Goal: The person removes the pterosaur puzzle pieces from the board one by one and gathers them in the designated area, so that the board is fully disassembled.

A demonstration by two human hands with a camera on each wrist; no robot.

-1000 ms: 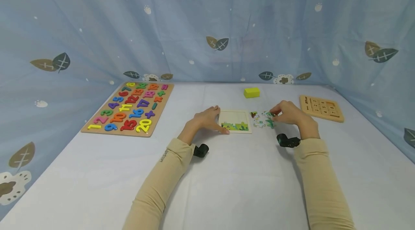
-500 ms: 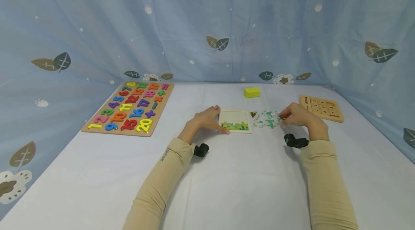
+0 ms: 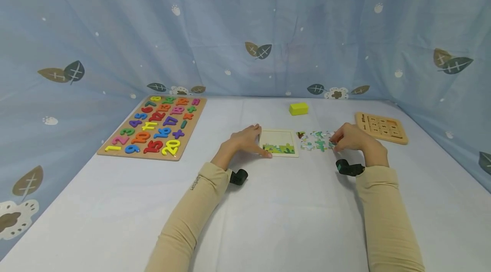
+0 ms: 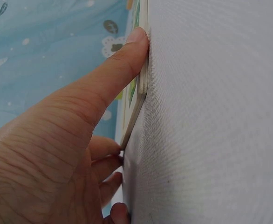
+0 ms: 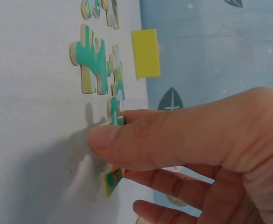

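A shallow square jigsaw tray [image 3: 277, 137] lies mid-table, its front strip filled with green-patterned pieces [image 3: 281, 149]. My left hand [image 3: 245, 140] holds it by the left side, thumb along the front edge and fingers at the far corner. In the left wrist view the thumb [image 4: 127, 53] presses the tray's rim [image 4: 141, 95]. Right of the tray, several loose jigsaw pieces [image 3: 317, 137] lie close together. My right hand [image 3: 350, 137] is at their right end, pinching a jigsaw piece [image 5: 111, 182] between thumb and fingers; the hand hides part of it.
A wooden number board [image 3: 132, 131] with coloured numerals lies at the left. A yellow block [image 3: 298, 108] stands behind the loose pieces. Beyond my right hand lies a small wooden number tray [image 3: 383, 128]. A blue patterned curtain [image 3: 230, 29] hangs behind the table.
My right hand has moved a little rightward from the loose pieces' upper right to their right end, uncovering more of them. My left hand and the tray stay put.
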